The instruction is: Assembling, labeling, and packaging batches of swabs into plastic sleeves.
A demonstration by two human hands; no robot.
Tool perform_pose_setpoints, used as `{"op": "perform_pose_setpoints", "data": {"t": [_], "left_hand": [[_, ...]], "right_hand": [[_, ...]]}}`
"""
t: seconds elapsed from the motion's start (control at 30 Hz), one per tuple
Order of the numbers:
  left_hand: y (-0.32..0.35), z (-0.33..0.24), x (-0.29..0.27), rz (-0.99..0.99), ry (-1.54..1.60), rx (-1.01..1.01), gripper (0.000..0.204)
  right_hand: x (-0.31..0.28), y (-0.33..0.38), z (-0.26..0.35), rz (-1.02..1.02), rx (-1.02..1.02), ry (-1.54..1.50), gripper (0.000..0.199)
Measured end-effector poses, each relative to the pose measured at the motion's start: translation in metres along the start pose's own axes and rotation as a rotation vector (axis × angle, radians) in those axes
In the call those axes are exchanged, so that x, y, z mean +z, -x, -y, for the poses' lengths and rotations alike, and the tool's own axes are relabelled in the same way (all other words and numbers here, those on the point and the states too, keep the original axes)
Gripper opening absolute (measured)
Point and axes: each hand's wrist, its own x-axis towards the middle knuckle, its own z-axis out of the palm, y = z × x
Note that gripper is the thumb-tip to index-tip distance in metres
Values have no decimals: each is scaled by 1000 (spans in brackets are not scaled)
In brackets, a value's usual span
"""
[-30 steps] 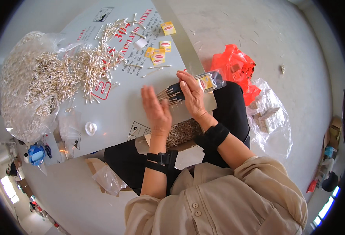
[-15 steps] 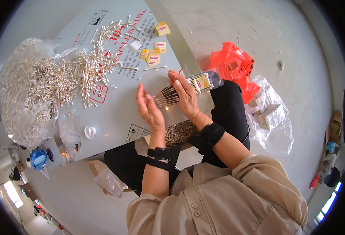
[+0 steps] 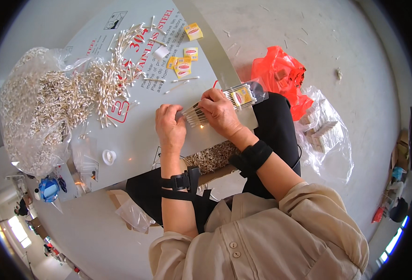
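Note:
A clear flat bag of cotton swabs [image 3: 194, 116] lies slantwise near the table's edge, a yellow card [image 3: 242, 96] showing at its right end. My right hand [image 3: 221, 114] rests over the middle of the bag, its fingers bent and closed on it. At the bag's left end, my left hand [image 3: 171, 128] has its fingers curled in, with thumb and fingertips at the plastic edge. Beyond the hands, a few loose cotton swabs [image 3: 180, 85] lie near several yellow cards [image 3: 182, 68].
A big clear bag [image 3: 17, 116] spills a heap of cotton swabs [image 3: 105, 86] across the left of the table. A small white round tub [image 3: 108, 157] stands nearer. Below the table edge sits a box of swabs [image 3: 210, 158]. Red [image 3: 273, 70] and clear plastic bags [image 3: 325, 135] are at the right.
Both hands have gone from stretched fingers to bent ones. My left hand has shifted slightly left and turned, its fingers now at the bag's end; my right hand has closed on the bag.

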Motion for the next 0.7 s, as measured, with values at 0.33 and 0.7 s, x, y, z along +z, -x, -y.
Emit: {"op": "perform_pose_setpoints", "data": {"t": [0.33,0.7], "left_hand": [[-5,0,-6,73,-24,-8,22],[-6,2,-4,40,-127,60,18]], "right_hand": [[2,-2,-2,-13,-32,-3,6],[1,-3,-1,47,-17,20,6]]}}
